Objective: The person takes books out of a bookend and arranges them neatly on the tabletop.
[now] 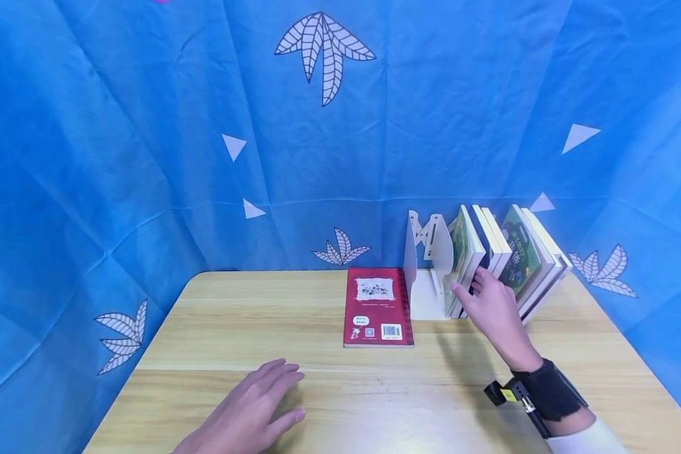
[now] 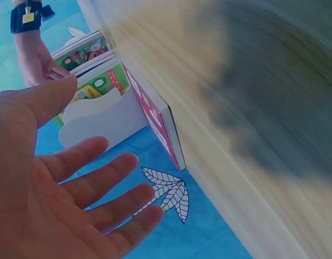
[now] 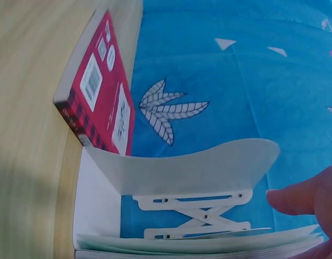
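Observation:
My right hand [image 1: 492, 310] is at the row of upright books, its fingers by the gap on the right of a green-covered book [image 1: 466, 258]. The thumb stretches out on that book's left side; in the right wrist view the thumb [image 3: 298, 194] stands apart from the pages. The book is in a white expandable bookend [image 1: 428, 295], right of its curved upright plate. My left hand [image 1: 250, 407] hovers over the near part of the table with fingers spread and nothing in it. A red book [image 1: 374, 318] lies flat, back cover up, left of the bookend.
Right of the green book stand white-edged books [image 1: 498, 249] and, past a gap, another green-covered book [image 1: 519, 255] with more books leaning beside it. The wooden table [image 1: 250, 315] ends at a blue cloth [image 1: 295, 157] with leaf prints. A black strap [image 1: 553, 388] circles my right wrist.

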The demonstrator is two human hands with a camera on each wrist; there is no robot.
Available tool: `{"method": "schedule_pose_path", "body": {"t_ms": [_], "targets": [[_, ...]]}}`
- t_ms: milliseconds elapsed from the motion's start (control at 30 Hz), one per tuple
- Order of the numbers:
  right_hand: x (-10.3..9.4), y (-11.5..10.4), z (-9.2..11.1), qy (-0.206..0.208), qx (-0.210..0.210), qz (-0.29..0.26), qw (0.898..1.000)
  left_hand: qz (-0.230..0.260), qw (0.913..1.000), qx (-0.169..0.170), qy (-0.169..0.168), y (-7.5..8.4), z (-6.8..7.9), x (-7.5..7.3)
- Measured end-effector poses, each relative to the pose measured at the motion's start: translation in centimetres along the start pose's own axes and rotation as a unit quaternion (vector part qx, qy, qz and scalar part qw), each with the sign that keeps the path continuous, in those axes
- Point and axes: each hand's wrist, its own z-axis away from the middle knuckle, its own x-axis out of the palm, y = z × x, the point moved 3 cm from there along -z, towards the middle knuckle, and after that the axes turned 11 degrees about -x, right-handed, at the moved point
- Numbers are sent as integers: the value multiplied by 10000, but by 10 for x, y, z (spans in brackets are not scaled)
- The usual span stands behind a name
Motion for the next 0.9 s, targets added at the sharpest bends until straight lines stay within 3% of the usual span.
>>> {"method": "schedule_pose_path", "body": {"t_ms": [167, 333, 667, 900], "targets": [[9, 3, -11, 555, -351, 644, 9958, -145, 9997, -43, -194, 0, 3, 0], [14, 5, -20, 803, -415, 979, 9911, -244, 9991, -69, -344, 0, 5, 0], [7, 6, -20, 1109, -845, 1025, 9849, -258, 9995, 205, 1, 2, 1, -7], [-6, -3, -6, 1320, -1464, 1041, 9749, 272, 9991, -128, -296, 3, -6, -8]]}}
